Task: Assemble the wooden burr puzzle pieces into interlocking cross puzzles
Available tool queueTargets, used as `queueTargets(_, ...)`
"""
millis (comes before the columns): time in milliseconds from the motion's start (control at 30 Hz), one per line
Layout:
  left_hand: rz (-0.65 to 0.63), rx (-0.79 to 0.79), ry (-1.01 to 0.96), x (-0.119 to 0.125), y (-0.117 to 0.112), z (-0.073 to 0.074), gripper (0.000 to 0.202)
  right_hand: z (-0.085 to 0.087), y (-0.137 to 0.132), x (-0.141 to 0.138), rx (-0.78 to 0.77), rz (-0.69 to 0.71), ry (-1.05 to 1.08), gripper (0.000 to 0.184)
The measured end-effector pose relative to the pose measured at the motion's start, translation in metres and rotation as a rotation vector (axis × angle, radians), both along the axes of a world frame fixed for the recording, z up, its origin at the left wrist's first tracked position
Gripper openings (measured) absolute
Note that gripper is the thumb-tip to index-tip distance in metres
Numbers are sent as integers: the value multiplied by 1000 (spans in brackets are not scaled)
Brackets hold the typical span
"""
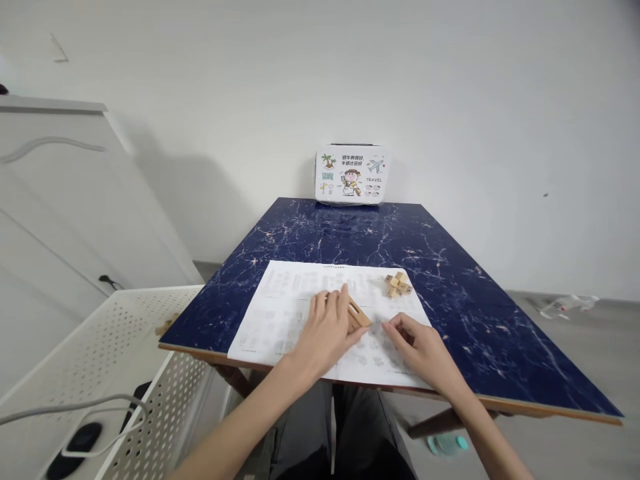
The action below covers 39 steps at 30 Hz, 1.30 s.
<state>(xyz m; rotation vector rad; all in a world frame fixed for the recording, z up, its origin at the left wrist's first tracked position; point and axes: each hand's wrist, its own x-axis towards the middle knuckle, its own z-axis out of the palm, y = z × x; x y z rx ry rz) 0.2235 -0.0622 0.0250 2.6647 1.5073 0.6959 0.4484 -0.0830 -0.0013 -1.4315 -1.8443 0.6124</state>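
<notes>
My left hand (325,333) is closed around a light wooden puzzle piece (359,313) with a slot cut in it, and the fingers cover part of it. Just right of that piece is my right hand (415,340), thumb and fingertips pinched together; anything between them is too small or hidden to make out. Beneath both hands lies a large white instruction sheet (270,300) printed with grey diagrams. On the sheet's upper right corner sits an assembled wooden interlocking puzzle (399,285), apart from my hands.
The sheet lies on a dark blue marbled table (320,233). A white cartoon-printed case (350,175) stands at the back against the wall. To the left is a white perforated basket (155,393) with a cable (100,402) over it. A bottle (447,445) lies on the floor.
</notes>
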Motion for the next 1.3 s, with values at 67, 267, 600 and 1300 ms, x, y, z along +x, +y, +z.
queueTargets(67,-92,-51,-20,7,-1,-3,82,0,0,0,-4,6,10,46)
queueTargets(267,-242,-195,-117,0,4,-4,87,3,1,1,-11,2,17,42)
queueTargets(600,-109,-276,-225,-28,0,-5,119,4,1,1,-8,-21,0,40)
queueTargets(1300,-130,-354,-294,-39,-6,-7,93,31,18,-28,-211,-57,-409,25)
